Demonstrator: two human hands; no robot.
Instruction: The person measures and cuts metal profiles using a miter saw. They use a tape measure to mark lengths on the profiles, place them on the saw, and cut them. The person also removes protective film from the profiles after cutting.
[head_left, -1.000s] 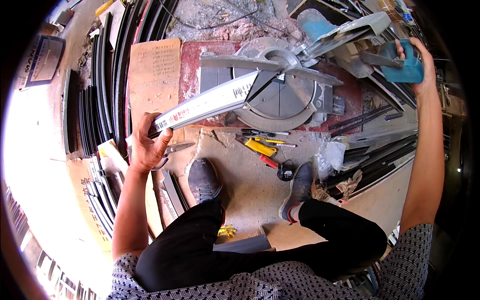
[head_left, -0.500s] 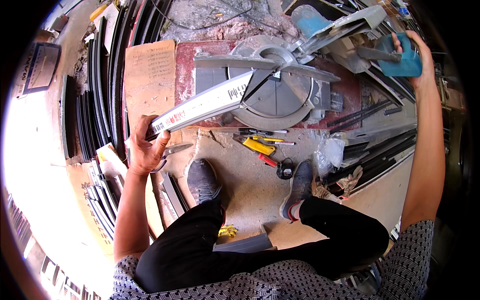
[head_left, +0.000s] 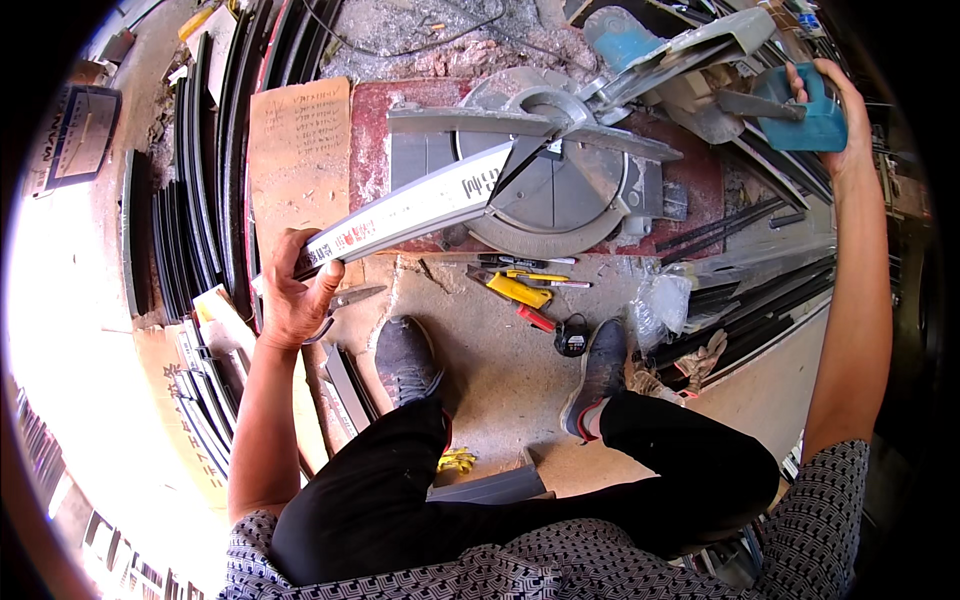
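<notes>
My left hand (head_left: 298,292) is closed around the near-left end of a long profile bar (head_left: 410,208), which is covered in white printed film. The bar slants up to the right across a mitre saw (head_left: 545,195). Its far end, cut at an angle, lies on the round grey saw table by the metal fence (head_left: 470,122). At the upper right, my right hand (head_left: 850,120) wraps round the teal saw handle (head_left: 785,135), its fingertips showing through the grip opening. The saw head is tilted over to the right. I cannot make out the blade's edge clearly.
Between my shoes lie a yellow utility knife (head_left: 518,291), pens, a red-handled tool (head_left: 536,318) and a black tape measure (head_left: 571,336). Scissors (head_left: 352,297) sit beside my left hand. Dark profiles (head_left: 205,180) line the left; more lie right, near work gloves (head_left: 700,365) and plastic wrap (head_left: 662,303).
</notes>
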